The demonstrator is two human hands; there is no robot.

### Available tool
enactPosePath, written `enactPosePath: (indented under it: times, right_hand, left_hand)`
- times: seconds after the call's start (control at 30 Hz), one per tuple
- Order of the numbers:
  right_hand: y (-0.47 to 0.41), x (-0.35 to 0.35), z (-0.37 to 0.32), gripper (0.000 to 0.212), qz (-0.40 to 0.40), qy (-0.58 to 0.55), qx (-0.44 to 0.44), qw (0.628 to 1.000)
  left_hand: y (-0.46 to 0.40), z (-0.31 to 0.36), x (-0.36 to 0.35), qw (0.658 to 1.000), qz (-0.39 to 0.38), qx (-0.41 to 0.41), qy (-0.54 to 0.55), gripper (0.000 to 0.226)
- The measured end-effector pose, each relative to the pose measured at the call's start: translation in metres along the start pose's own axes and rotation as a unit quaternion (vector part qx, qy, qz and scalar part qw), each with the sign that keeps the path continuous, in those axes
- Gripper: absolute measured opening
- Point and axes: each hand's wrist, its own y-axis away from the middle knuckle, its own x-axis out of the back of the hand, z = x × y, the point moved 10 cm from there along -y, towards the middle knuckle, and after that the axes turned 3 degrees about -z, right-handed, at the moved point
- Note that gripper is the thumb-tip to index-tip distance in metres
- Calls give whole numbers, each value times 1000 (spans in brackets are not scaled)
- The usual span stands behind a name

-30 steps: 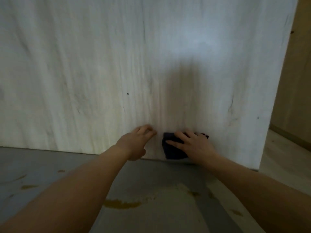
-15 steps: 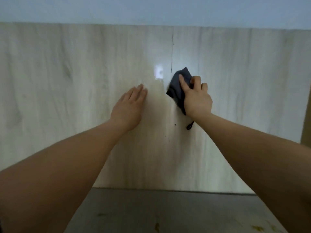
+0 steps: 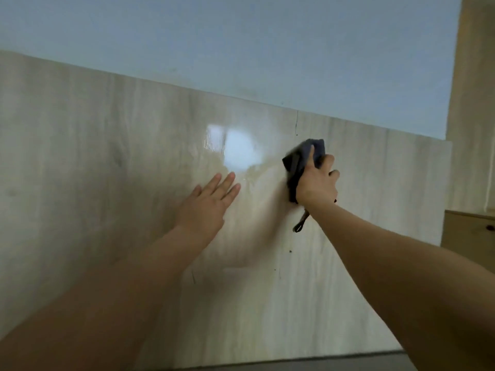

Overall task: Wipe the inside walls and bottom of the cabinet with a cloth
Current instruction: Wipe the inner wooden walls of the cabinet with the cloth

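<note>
We've got the cloth bunched in our right hand, pressed vs. the back wall of the cabinet, upper right of centre, just below the wall's top edge where it meets the pale top panel. The cloth is dark grey and wadded; its long axis runs roughly up-down, tilted a bit, top corner pointing up toward the top panel and a thin loop hanging down from under the wrist. Right fingers are curled round the wad, index finger laid straight up along it. Left hand is flat on the wall, fingers straight and together, pointing up and to the right, well apart from the cloth. A bright glare spot sits on the wall between the two hands, just above the left fingertips. A strip of the cabinet floor shows along the bottom edge. At far right, a tan side panel.

Vs. 0.5 s ago: view is now tilted, so the wall's top edge slopes down to the right, and much more of the top panel shows. Both hands keep about the same spacing and grip; the cloth sits at about the same height on the wall, near the same thin dark seam. Vs. 1.0 s ago, the cloth has gone from the wall's bottom edge up to near the top.
</note>
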Motion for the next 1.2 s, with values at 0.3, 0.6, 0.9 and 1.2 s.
enactPosePath:
  times: [0.3, 0.6, 0.9, 1.2]
  right_hand:
    - [24, 6, -100, 76, 53, 127, 283, 949]
    - [1, 28, -123, 75, 73, 67, 177, 979]
    - [10, 26, -138, 67, 82, 99, 303, 944]
    - [20, 12, -174, 75, 35, 3, 245, 969]
  left_hand:
    - [3, 2, 18, 999, 1, -5, -43, 70]
    - [2, -95, 61, 987, 87, 122, 65, 73]
    - [1, -96, 62, 986, 96, 107, 86, 71]
    - [2, -99, 90, 957, 203, 106, 177, 46]
